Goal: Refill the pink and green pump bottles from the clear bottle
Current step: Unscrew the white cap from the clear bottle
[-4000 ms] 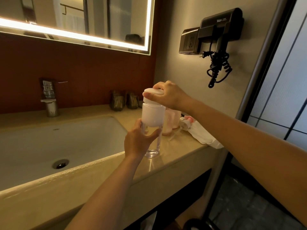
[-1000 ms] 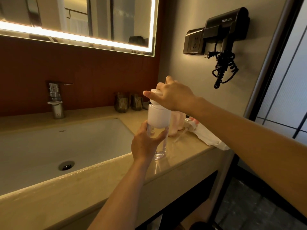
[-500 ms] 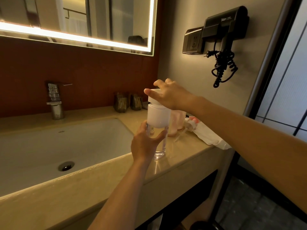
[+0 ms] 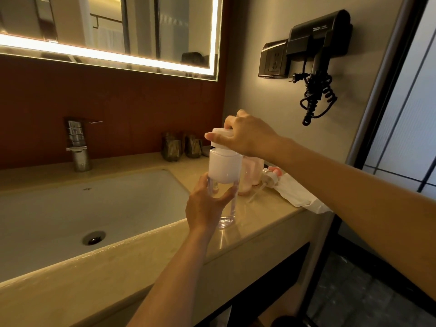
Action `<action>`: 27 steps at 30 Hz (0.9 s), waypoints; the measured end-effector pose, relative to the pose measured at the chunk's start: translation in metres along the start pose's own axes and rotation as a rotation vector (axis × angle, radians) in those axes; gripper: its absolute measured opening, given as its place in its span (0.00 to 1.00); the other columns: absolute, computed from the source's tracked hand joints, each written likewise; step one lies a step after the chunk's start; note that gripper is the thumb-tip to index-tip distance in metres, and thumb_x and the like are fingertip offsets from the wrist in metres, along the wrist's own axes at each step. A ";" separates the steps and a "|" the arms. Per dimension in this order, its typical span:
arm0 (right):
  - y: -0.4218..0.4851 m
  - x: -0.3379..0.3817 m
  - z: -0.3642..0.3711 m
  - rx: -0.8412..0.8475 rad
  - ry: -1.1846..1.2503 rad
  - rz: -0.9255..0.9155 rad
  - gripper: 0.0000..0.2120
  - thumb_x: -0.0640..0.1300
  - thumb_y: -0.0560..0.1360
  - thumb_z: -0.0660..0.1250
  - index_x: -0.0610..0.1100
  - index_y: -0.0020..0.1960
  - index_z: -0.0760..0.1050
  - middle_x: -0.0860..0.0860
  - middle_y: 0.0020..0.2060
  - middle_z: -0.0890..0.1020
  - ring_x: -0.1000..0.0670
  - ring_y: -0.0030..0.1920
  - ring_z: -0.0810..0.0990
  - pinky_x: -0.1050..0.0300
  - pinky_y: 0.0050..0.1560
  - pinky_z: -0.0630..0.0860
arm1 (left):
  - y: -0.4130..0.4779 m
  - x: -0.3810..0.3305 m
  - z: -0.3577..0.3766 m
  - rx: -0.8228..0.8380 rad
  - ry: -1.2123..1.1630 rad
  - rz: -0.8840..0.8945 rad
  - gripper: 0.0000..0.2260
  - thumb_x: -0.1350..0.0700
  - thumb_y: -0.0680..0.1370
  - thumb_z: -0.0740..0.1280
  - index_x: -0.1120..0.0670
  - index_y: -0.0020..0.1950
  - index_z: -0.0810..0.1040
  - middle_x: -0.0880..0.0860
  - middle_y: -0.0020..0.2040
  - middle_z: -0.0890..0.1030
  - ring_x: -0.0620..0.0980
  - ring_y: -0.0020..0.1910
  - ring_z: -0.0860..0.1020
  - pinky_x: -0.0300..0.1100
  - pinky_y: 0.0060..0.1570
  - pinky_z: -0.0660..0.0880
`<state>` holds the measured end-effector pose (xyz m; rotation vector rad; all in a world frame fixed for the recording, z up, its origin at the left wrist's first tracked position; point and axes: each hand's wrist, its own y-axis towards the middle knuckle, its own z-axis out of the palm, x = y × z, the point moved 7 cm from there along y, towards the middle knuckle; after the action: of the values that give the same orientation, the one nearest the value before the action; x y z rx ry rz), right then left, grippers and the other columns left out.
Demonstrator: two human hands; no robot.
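A clear bottle [image 4: 227,215] stands on the beige counter [image 4: 254,223] right of the sink. My left hand [image 4: 207,206] grips its clear lower body. A white bottle [image 4: 224,167] sits upside down on the clear bottle's mouth, and my right hand [image 4: 247,135] grips the white bottle's upper end from above with curled fingers. Behind them stands a pink bottle [image 4: 251,173], partly hidden. A loose pump head [image 4: 270,177] with a pink tip lies to its right. No green bottle is in sight.
A white sink basin [image 4: 70,215] with a drain lies to the left, a chrome tap [image 4: 77,145] behind it. Two dark glasses [image 4: 181,146] stand at the back. A white cloth [image 4: 299,194] lies at the counter's right end. A hair dryer [image 4: 316,48] hangs on the wall.
My right hand has turned a little on the white bottle's top, the fingers shifting round it. The left hand and the clear bottle have stayed in place.
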<state>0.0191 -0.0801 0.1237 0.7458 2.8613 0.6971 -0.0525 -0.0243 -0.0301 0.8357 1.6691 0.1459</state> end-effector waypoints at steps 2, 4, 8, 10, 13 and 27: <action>0.000 0.000 0.002 0.021 0.159 -0.037 0.26 0.61 0.76 0.58 0.46 0.67 0.67 0.45 0.63 0.70 0.46 0.58 0.72 0.59 0.49 0.71 | 0.000 0.000 0.000 -0.001 0.004 0.005 0.30 0.42 0.68 0.72 0.53 0.65 0.69 0.51 0.59 0.78 0.41 0.48 0.71 0.34 0.39 0.68; -0.001 0.000 0.005 0.089 0.360 -0.047 0.24 0.53 0.77 0.61 0.47 0.70 0.62 0.44 0.64 0.70 0.48 0.57 0.72 0.64 0.45 0.70 | 0.000 0.000 0.000 -0.004 0.000 0.009 0.30 0.42 0.68 0.72 0.53 0.65 0.69 0.51 0.59 0.78 0.41 0.48 0.71 0.34 0.39 0.68; -0.001 0.000 0.007 0.067 0.353 -0.032 0.31 0.58 0.76 0.61 0.50 0.74 0.54 0.45 0.71 0.62 0.43 0.68 0.65 0.50 0.62 0.70 | -0.001 0.001 -0.002 -0.021 0.014 0.004 0.29 0.40 0.67 0.72 0.52 0.63 0.71 0.51 0.55 0.80 0.44 0.46 0.74 0.37 0.39 0.69; 0.001 -0.001 0.006 0.053 0.237 0.024 0.37 0.65 0.73 0.59 0.51 0.75 0.52 0.45 0.73 0.58 0.41 0.71 0.61 0.43 0.66 0.68 | -0.001 0.000 -0.002 -0.020 0.010 0.001 0.29 0.40 0.67 0.72 0.52 0.62 0.71 0.51 0.54 0.80 0.46 0.47 0.76 0.38 0.38 0.69; 0.002 -0.001 0.009 0.096 0.153 0.063 0.38 0.67 0.71 0.59 0.49 0.74 0.54 0.43 0.72 0.59 0.40 0.69 0.63 0.44 0.64 0.69 | -0.001 0.000 -0.002 -0.015 0.011 -0.005 0.28 0.40 0.67 0.72 0.52 0.62 0.71 0.51 0.54 0.80 0.45 0.47 0.75 0.38 0.38 0.68; -0.001 0.002 0.003 0.109 0.079 0.070 0.39 0.69 0.71 0.56 0.50 0.75 0.53 0.44 0.74 0.57 0.39 0.71 0.61 0.41 0.65 0.68 | -0.002 0.000 -0.002 -0.013 -0.008 0.011 0.29 0.41 0.67 0.72 0.52 0.63 0.70 0.51 0.56 0.79 0.47 0.49 0.76 0.38 0.40 0.71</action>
<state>0.0178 -0.0789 0.1209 0.8548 2.9782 0.5955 -0.0550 -0.0252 -0.0301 0.8348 1.6550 0.1603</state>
